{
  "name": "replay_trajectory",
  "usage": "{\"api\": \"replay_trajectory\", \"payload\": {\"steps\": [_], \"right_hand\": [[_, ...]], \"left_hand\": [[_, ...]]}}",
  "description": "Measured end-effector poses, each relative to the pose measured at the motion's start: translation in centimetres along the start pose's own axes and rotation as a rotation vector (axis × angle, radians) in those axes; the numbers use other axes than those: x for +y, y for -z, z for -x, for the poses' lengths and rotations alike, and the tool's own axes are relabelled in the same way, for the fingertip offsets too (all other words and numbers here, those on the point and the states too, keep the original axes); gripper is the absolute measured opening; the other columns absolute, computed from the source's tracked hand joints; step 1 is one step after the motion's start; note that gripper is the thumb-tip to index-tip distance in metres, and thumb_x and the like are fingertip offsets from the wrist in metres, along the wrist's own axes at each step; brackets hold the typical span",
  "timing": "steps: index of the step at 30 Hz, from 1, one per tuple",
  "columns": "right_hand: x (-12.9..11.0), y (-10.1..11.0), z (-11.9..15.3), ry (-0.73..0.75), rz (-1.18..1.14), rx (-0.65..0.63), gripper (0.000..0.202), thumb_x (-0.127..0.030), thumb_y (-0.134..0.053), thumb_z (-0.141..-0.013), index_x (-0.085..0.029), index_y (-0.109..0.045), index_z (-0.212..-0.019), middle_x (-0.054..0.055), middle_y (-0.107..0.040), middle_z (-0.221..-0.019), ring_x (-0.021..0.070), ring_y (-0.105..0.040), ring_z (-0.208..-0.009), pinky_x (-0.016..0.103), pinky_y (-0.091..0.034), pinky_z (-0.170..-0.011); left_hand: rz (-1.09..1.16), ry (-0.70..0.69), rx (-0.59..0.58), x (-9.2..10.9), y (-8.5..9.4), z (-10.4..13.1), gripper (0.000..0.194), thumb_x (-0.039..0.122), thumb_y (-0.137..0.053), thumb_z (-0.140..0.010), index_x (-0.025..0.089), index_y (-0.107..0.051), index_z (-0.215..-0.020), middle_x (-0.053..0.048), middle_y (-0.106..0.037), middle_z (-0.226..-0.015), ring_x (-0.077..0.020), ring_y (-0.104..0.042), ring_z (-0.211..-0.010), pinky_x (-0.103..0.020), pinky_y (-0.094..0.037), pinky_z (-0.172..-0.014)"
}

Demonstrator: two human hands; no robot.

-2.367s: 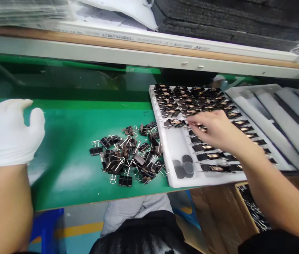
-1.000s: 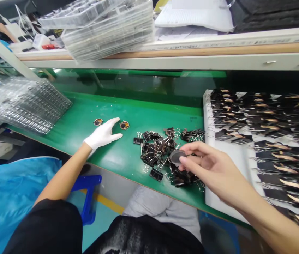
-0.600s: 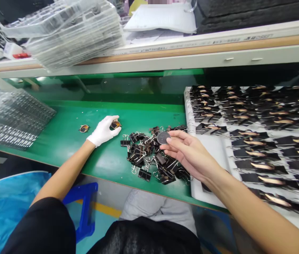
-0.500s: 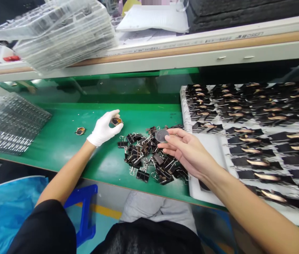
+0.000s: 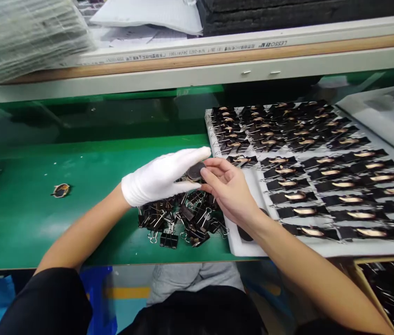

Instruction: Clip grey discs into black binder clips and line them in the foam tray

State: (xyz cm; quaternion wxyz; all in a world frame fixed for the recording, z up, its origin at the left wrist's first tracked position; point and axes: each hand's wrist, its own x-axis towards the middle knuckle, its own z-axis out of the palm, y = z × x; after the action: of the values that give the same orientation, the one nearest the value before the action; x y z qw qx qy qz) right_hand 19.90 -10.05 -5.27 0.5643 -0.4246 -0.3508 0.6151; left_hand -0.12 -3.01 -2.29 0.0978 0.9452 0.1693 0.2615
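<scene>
Step in hand, as judged: a dark disc (image 5: 196,170) is being matched to a rimmed part (image 5: 189,178). Clock read from the disc, 12 o'clock away from the wearer. The gloved left hand (image 5: 165,177), at 9 o'clock, has thumb and fingers narrowed about the rimmed part, mostly hidden; the bare right hand (image 5: 228,186), at 4 o'clock, pinches the disc. Contact between disc and part: cannot tell. The next move, in judgement, calls for level alignment and light pressure. Surroundings: a second round part (image 5: 60,190) lies on the green table (image 5: 95,158) at 9 o'clock; a white foam tray (image 5: 251,186) bearing rows of clipped pieces (image 5: 292,197) at 3 o'clock; a spare disc (image 5: 244,234) at 5 o'clock. Obstruction: heaped binder clips (image 5: 186,216) at 6 o'clock, crowding the space below the hands
</scene>
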Motion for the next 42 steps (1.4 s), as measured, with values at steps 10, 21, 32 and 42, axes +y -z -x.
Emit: {"api": "replay_trajectory", "payload": {"steps": [10, 21, 32, 42], "right_hand": [[0.7, 0.0, 0.2, 0.058, 0.103, -0.021, 0.035, -0.042, -0.093, -0.078, -0.027, -0.074, -0.104, 0.002, -0.074, -0.106, 0.0168, -0.069, -0.092, 0.032, -0.066, -0.074], [-0.5, 0.9, 0.2, -0.031, 0.117, 0.057, 0.029, -0.040, -0.093, -0.074, -0.027, -0.074, -0.092, 0.001, -0.073, -0.100, 0.0156, -0.066, -0.087, 0.029, -0.059, -0.070], [-0.8, 1.1, 0.6, -0.107, 0.070, -0.127, 0.026, -0.040, -0.092, -0.078, -0.028, -0.079, -0.097, 0.003, -0.075, -0.119, 0.0144, -0.066, -0.087, 0.028, -0.059, -0.068], [-0.7, 1.0, 1.2, -0.086, 0.078, -0.349, 0.023, -0.041, -0.091, -0.083, -0.028, -0.076, -0.096, 0.000, -0.074, -0.086, 0.0155, -0.070, -0.075, 0.033, -0.066, -0.070]], "left_hand": [[0.217, 0.415, -0.003, 1.5, 0.1, 0.1, 0.029, 0.034, -0.067, -0.099, 0.022, -0.074, -0.124, 0.003, -0.078, -0.092, -0.0113, -0.069, -0.074, -0.023, -0.052, -0.071], [-0.095, 0.559, -0.406, -0.1, 2.7, 2.3, 0.066, 0.075, -0.064, -0.088, 0.022, -0.055, -0.050, 0.000, -0.036, -0.044, -0.0201, -0.055, -0.048, -0.033, -0.042, -0.058], [0.291, 0.546, -0.313, 0.0, 4.5, 0.6, 0.049, 0.034, -0.061, -0.093, 0.019, -0.041, -0.051, 0.004, -0.032, -0.052, -0.0078, -0.028, -0.049, -0.029, -0.023, -0.051], [0.255, 0.447, 0.068, 3.2, 1.8, 0.0, 0.056, 0.040, -0.056, -0.097, 0.019, -0.028, -0.054, 0.003, -0.023, -0.057, -0.0079, -0.022, -0.055, -0.029, -0.020, -0.056]]}}
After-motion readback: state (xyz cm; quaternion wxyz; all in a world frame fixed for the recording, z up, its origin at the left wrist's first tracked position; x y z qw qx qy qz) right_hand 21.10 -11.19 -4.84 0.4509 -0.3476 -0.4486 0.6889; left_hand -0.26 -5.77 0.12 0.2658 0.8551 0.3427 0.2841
